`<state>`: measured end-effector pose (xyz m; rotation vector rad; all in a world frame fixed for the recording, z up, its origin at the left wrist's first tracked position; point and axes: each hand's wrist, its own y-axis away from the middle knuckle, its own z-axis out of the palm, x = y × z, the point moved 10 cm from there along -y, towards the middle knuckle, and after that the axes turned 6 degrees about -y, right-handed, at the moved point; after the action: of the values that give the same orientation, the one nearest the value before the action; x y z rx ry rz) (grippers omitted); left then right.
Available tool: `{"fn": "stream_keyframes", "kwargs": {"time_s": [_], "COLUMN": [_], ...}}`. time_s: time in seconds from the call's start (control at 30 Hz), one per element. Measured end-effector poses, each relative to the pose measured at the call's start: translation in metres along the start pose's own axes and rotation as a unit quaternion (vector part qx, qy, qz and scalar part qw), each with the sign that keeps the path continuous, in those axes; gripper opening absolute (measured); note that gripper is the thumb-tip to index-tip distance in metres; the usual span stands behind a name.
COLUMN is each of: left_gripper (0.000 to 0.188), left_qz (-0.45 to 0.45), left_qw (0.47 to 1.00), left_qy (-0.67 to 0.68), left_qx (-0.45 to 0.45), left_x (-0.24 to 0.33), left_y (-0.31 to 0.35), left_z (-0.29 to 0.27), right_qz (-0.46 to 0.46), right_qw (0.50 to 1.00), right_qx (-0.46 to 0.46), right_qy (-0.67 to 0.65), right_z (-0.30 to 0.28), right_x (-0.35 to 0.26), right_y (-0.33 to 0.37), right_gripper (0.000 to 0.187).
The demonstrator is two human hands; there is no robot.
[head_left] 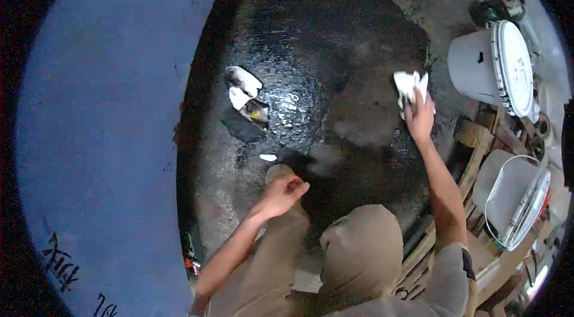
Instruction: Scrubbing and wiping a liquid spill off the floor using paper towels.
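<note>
My right hand [420,118] reaches far out to the right, closed on a crumpled white rag [410,85] that it presses toward the dark, partly wet floor [365,95]. Over my left knee hangs my left hand [283,195], its fingers curled into a loose fist with nothing visible in them. Beyond that knee, a second white rag [244,85], smeared with black, lies bunched on the wet shiny patch. A small white piece [268,157] is on the floor between this rag and my left hand.
A blue wall [113,107] with dark handwritten marks rises along the left side. To the right stand a lidded white bucket [475,66] and another white bucket [499,188] with a wire handle. Wooden pallet slats [475,143] and clutter lie around them.
</note>
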<state>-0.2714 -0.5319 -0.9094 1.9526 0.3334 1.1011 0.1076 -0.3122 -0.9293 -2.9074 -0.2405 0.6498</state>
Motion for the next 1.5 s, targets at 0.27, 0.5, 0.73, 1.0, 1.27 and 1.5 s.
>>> {"fn": "stream_keyframes", "kwargs": {"time_s": [0.27, 0.5, 0.73, 1.0, 1.27, 1.5], "left_gripper": [0.038, 0.037, 0.038, 0.035, 0.032, 0.033], "left_qz": [0.021, 0.048, 0.035, 0.013, 0.080, 0.053], "left_qw": [0.998, 0.998, 0.998, 0.997, 0.992, 0.994], "left_qy": [0.000, -0.016, -0.024, 0.055, 0.059, 0.034], "left_qx": [-0.055, -0.032, -0.053, -0.055, -0.078, -0.087], "left_x": [0.048, 0.071, 0.070, 0.049, 0.085, 0.083], "left_y": [-0.036, -0.040, -0.046, -0.050, -0.064, -0.079], "left_z": [0.032, 0.041, 0.053, 0.049, 0.047, 0.047], "right_qz": [-0.020, 0.102, -0.026, 0.029, 0.049, 0.331], "right_qw": [0.999, 0.985, 0.990, 0.968, 0.983, 0.730], "right_qx": [-0.036, 0.009, -0.090, -0.245, -0.170, -0.381], "right_qy": [0.000, -0.136, -0.106, -0.056, -0.043, -0.460], "right_z": [0.033, -0.042, 0.016, 0.053, 0.042, 0.067], "right_x": [-0.010, 0.018, -0.052, -0.057, -0.073, -0.017], "right_y": [-0.024, 0.105, 0.032, 0.023, -0.039, 0.097], "right_gripper": [0.065, 0.063, 0.054, 0.051, 0.042, 0.047]}}
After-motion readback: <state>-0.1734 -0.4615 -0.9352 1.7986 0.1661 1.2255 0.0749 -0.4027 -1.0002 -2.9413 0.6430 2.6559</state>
